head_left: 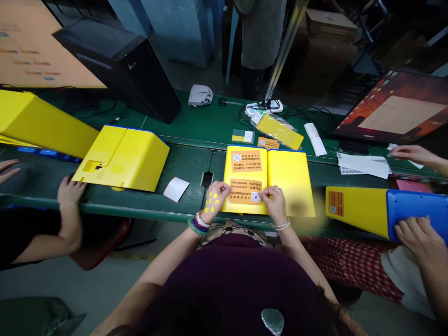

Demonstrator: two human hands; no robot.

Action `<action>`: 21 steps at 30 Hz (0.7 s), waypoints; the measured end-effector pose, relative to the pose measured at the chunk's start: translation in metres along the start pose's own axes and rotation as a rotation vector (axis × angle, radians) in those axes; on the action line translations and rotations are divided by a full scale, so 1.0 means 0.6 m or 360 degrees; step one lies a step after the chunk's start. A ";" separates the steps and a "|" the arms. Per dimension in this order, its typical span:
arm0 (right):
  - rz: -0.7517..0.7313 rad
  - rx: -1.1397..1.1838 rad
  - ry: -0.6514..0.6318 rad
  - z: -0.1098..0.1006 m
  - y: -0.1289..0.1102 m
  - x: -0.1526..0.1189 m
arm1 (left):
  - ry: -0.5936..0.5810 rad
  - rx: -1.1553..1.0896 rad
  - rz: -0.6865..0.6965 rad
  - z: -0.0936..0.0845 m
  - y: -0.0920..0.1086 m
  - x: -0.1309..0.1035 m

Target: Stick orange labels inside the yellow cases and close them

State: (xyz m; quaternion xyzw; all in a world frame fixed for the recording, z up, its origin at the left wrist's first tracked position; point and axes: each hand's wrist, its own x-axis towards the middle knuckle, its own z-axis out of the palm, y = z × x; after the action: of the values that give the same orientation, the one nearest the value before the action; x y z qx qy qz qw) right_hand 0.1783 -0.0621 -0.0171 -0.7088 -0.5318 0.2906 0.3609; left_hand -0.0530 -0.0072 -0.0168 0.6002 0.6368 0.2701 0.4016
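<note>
Both my hands are at an orange printed label (245, 191) over the lower part of a yellow box (289, 184). My left hand (214, 198) pinches the label's left end, and several small yellow dots are stuck on its back. At the other end, near a QR code, my right hand (275, 204) pinches the label's corner. The print on this label faces upside down. A second orange label (247, 161) lies on the box above it, right way up. Whether the held label touches the box all along, I cannot tell.
Another yellow box (122, 156) stands left, with a co-worker's hand (71, 189) against it. Right, another co-worker's hand (422, 235) rests on a yellow-and-blue box (360, 210). A white paper (176, 189), bagged yellow sheets (280, 130), scissors (229, 101) and monitors surround the bench.
</note>
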 end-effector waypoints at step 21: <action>-0.0093 -0.0112 0.0037 -0.002 -0.007 -0.011 | 0.0042 0.0187 0.0173 0.001 -0.004 -0.009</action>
State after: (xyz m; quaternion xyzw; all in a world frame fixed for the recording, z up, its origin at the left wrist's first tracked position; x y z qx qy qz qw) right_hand 0.1753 -0.0679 -0.0125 -0.7085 -0.5579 0.2528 0.3504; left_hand -0.0539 -0.0130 -0.0180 0.6528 0.6233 0.2614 0.3419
